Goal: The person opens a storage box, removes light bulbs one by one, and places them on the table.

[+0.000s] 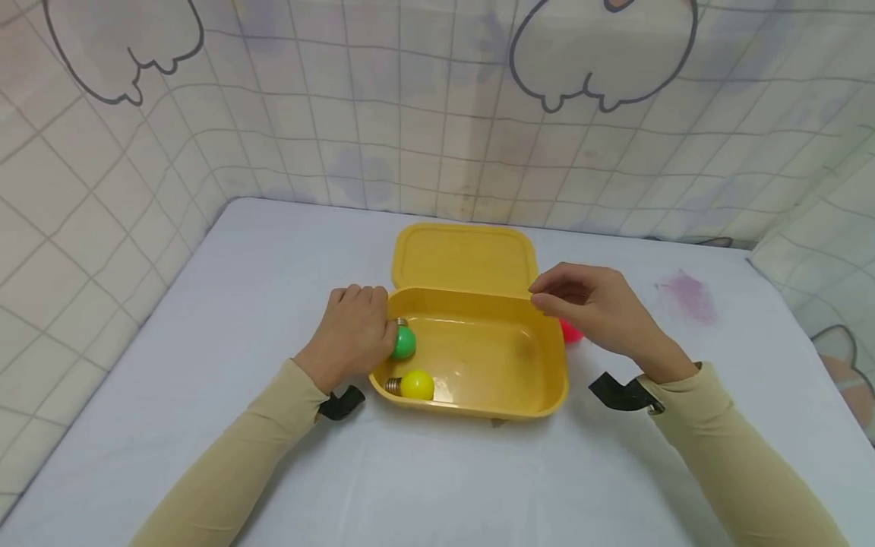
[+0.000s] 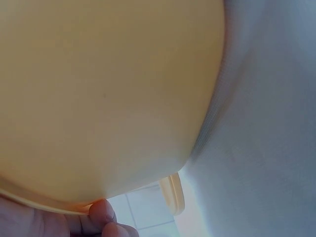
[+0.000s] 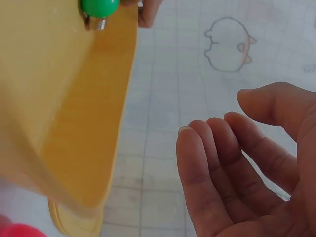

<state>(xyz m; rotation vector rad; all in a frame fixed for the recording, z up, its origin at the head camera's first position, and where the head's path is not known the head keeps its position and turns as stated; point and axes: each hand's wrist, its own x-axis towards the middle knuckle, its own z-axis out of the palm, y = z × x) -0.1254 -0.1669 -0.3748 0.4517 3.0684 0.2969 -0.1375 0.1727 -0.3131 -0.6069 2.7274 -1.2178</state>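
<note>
L fingers (image 2: 102, 211) curled, gripping; R fingers (image 3: 192, 160) loosely bent, both arms (image 1: 235, 456) fwd.

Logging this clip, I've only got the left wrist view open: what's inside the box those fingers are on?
Observer: A green bulb and a yellow bulb are in the box, both toward its left end in the head view.
Operator: My view doesn't show the right hand. Is it holding anything?
Observer: No, the right hand holds nothing; the right wrist view shows a gap between its thumb and fingers.
Operator: Is anything outside the box on that side?
Observer: Yes, a red thing beside the box's right side, too hidden to identify.
</note>
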